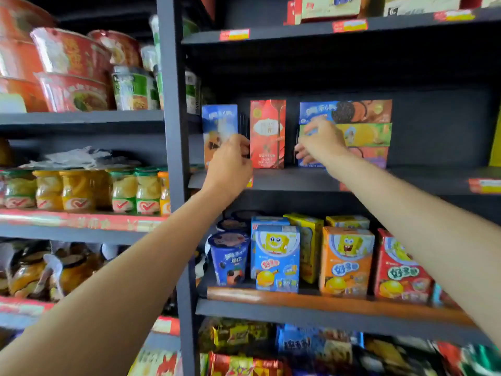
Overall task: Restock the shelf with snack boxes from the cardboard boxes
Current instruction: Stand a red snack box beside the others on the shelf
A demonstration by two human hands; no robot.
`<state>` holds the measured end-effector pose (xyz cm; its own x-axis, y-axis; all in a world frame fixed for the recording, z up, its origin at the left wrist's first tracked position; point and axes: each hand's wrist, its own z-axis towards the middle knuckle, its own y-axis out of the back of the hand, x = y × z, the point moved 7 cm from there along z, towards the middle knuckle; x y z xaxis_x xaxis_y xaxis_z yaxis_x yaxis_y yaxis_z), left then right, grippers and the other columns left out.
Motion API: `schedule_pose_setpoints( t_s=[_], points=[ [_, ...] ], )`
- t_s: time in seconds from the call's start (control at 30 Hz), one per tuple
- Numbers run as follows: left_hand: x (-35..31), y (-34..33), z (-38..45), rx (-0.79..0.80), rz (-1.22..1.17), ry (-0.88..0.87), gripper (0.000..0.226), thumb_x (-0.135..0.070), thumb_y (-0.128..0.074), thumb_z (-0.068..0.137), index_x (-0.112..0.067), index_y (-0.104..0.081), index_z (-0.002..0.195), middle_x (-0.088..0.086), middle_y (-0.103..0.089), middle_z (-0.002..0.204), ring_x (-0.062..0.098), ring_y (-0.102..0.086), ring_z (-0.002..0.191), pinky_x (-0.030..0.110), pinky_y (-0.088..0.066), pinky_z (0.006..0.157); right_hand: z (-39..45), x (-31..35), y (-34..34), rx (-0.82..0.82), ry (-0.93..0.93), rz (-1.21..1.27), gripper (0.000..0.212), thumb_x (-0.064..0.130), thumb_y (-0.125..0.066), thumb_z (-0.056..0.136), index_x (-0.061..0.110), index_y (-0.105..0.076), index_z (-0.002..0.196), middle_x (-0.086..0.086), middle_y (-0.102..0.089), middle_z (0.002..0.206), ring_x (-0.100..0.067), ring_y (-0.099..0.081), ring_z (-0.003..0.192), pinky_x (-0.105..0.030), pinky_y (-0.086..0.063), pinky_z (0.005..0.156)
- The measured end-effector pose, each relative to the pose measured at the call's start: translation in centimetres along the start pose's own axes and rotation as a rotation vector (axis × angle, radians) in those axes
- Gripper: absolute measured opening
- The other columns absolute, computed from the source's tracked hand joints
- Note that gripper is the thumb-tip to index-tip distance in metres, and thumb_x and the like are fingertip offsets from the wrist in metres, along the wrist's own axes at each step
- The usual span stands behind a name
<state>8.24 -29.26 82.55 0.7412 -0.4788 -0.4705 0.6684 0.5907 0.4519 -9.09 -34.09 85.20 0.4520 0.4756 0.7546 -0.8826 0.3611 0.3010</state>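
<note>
On the dark middle shelf (298, 180) a tall blue snack box (218, 120) stands at the left end. My left hand (230, 161) holds its lower right corner, fingers curled on the box next to a thin black divider (244, 126). A red snack box (268, 131) stands upright just right of that. Further right lie three flat boxes in a stack: blue cookie box (349, 111), yellow-green box (366, 134) and a purple-orange one (376, 157). My right hand (320, 143) touches the stack's left end with fingers spread; the image is blurred there.
The right half of the middle shelf is bare. Below stand cartoon snack boxes (278, 256) and a blue cookie cup (230, 259). A grey upright post (173, 131) separates the left bay with noodle bowls (70, 55) and fruit jars (78, 188). No cardboard box is in view.
</note>
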Motion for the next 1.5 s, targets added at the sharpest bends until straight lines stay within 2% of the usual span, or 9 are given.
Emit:
schedule_pose_setpoints(
  t_s=[0.1,0.27,0.4,0.57,0.73,0.97,1.17,1.37,1.5],
  points=[
    [1.1,0.5,-8.1,-0.044,-0.141,-0.104,0.032,0.002,-0.040,0.082,-0.003,-0.053,0.110,0.005,-0.060,0.103,0.018,-0.056,0.090,0.030,-0.043,0.079,-8.4,1.0,-2.1,-0.041,0.151,0.101,0.027,-0.004,-0.038,0.086,0.022,-0.042,0.080,-0.006,-0.062,0.065,-0.008,-0.054,0.039,-0.022,-0.039,0.039],
    [12.0,-3.4,-27.8,0.187,-0.095,0.324,0.032,-0.004,-0.040,0.080,0.000,-0.054,0.109,0.013,-0.062,0.107,0.029,-0.057,0.098,0.033,-0.043,0.079,-26.3,-8.2,-13.9,0.562,0.060,-0.130,0.020,0.001,-0.048,0.083,0.020,-0.047,0.089,-0.002,-0.061,0.064,-0.016,-0.058,0.047,-0.020,-0.040,0.043],
    [21.5,-7.2,-45.1,0.471,0.054,0.688,0.026,-0.001,-0.044,0.087,0.001,-0.051,0.112,0.019,-0.060,0.110,0.034,-0.055,0.103,0.030,-0.032,0.070,-43.0,-25.5,-20.9,1.009,-0.380,-0.266,0.012,0.004,-0.052,0.088,0.015,-0.052,0.090,-0.021,-0.064,0.093,-0.033,-0.063,0.074,-0.039,-0.053,0.067],
    [28.5,-13.0,-66.0,0.769,0.148,0.943,0.023,-0.003,-0.047,0.089,0.001,-0.053,0.111,0.021,-0.061,0.107,0.037,-0.058,0.103,0.040,-0.041,0.082,-64.3,-43.7,-22.8,1.271,-0.930,-0.364,0.018,0.012,-0.044,0.086,0.013,-0.047,0.068,-0.011,-0.055,0.052,-0.015,-0.050,0.031,-0.012,-0.034,0.035],
    [33.2,-20.0,-84.9,0.998,0.218,1.122,0.029,-0.005,-0.041,0.093,-0.004,-0.052,0.120,0.020,-0.059,0.118,0.036,-0.055,0.111,0.039,-0.040,0.089,-82.2,-57.0,-23.9,1.553,-0.925,-0.583,0.016,0.016,-0.052,0.089,0.011,-0.065,0.097,-0.016,-0.063,0.113,-0.028,-0.059,0.108,-0.025,-0.045,0.087],
    [39.5,-27.9,-99.9,1.126,0.083,1.196,0.040,0.001,-0.049,0.081,-0.007,-0.054,0.120,0.018,-0.059,0.114,0.034,-0.055,0.107,0.037,-0.045,0.091,-98.2,-68.1,-28.1,1.850,-0.585,-0.684,0.044,0.006,-0.047,0.095,-0.002,-0.037,0.138,-0.018,-0.040,0.142,-0.032,-0.040,0.129,-0.013,-0.038,0.088],
    [40.9,-29.0,-102.8,1.164,0.110,1.249,0.041,0.003,-0.047,0.084,-0.006,-0.050,0.124,0.019,-0.057,0.119,0.031,-0.053,0.110,0.032,-0.042,0.091,-102.0,-70.5,-29.0,1.986,-0.523,-0.760,0.056,0.012,-0.067,0.081,0.007,-0.044,0.132,-0.012,-0.044,0.134,-0.030,-0.049,0.121,-0.034,-0.044,0.093],
    [36.7,-28.1,-96.0,1.276,0.058,1.222,0.043,0.000,-0.048,0.088,-0.008,-0.045,0.130,0.014,-0.054,0.126,0.030,-0.052,0.115,0.029,-0.042,0.089,-89.9,-64.7,-27.6,1.886,-0.644,-0.536,0.024,0.022,-0.066,0.085,0.009,-0.052,0.071,-0.002,-0.050,0.069,-0.022,-0.054,0.076,-0.021,-0.037,0.046],
    [31.9,-25.6,-81.4,1.132,-0.112,1.204,0.048,-0.004,-0.060,0.085,-0.005,-0.045,0.130,0.013,-0.057,0.113,0.026,-0.060,0.093,0.023,-0.050,0.071,-73.9,-57.5,-23.8,1.643,-0.944,-0.280,0.026,0.021,-0.074,0.079,0.005,-0.061,0.095,-0.004,-0.052,0.069,-0.010,-0.043,0.048,-0.020,-0.033,0.038]
  ],
)
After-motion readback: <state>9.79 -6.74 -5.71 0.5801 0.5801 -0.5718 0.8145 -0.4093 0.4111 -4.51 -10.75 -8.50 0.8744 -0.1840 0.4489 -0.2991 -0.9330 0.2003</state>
